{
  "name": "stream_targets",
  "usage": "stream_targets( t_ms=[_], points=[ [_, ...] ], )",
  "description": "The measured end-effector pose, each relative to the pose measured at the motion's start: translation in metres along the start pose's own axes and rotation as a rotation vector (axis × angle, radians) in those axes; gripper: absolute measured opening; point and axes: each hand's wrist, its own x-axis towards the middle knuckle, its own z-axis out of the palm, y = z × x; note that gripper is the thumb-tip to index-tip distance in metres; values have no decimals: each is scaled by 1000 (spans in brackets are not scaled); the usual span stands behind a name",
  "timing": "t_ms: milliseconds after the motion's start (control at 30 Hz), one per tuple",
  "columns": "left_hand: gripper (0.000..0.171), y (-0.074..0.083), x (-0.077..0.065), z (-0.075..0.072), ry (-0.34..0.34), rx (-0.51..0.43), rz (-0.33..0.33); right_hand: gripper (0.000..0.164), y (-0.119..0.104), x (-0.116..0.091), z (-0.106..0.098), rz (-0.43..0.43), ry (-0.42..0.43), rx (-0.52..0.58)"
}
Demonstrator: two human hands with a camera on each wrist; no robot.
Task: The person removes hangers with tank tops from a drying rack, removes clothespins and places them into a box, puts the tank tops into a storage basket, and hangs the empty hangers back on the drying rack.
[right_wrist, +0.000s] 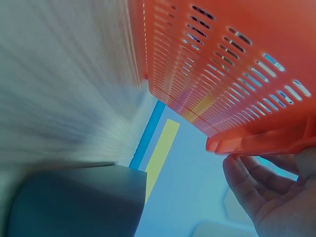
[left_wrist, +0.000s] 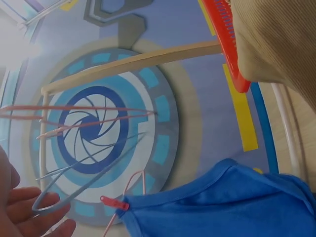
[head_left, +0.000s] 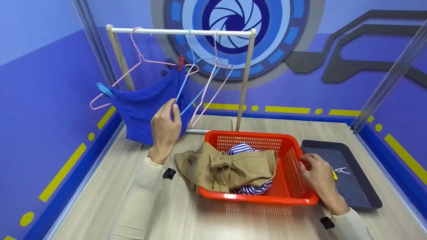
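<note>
A pale wood-grain surface (head_left: 93, 213) spreads across the bottom of the head view, enclosed by printed panels. The violet back wall (head_left: 300, 93) carries a large round mural with blue segmented rings around a white iris-shutter emblem (head_left: 235, 22); to its right are dark grey angular shapes (head_left: 337, 71). Low on this wall, yellow dashes (head_left: 287, 109) alternate with yellow dots (head_left: 255, 108) just above a deep blue band (head_left: 300, 118). The left wall (head_left: 40, 110) is light blue above a slanting boundary and violet below it. Silvery metal posts stand at both corners, left (head_left: 96, 43) and right (head_left: 391, 78).
</note>
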Motion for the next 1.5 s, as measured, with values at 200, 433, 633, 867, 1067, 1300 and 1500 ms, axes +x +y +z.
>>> stream_targets(
  t_ms=[200,433,633,867,1067,1300,1500],
  points=[
    [30,5,-4,-14,78,-42,72,16,0,0,0,-3,-3,-10],
    [28,21,-15,-27,101,-85,166,16,0,0,-1,10,-9,-4],
    [29,33,-27,-33,52,-165,245,17,-1,1,-2,37,-30,-4],
    [33,36,-50,-36,-232,-159,349,17,-2,1,-3,29,-20,-5],
    [46,19,-70,-36,-643,-92,210,16,-2,2,-1,-6,17,-1],
    [59,-24,-86,-28,-938,-142,150,16,-2,1,-1,1,14,1],
    [94,-46,-109,-12,-1145,-118,38,16,0,0,0,3,10,6]
  ],
)
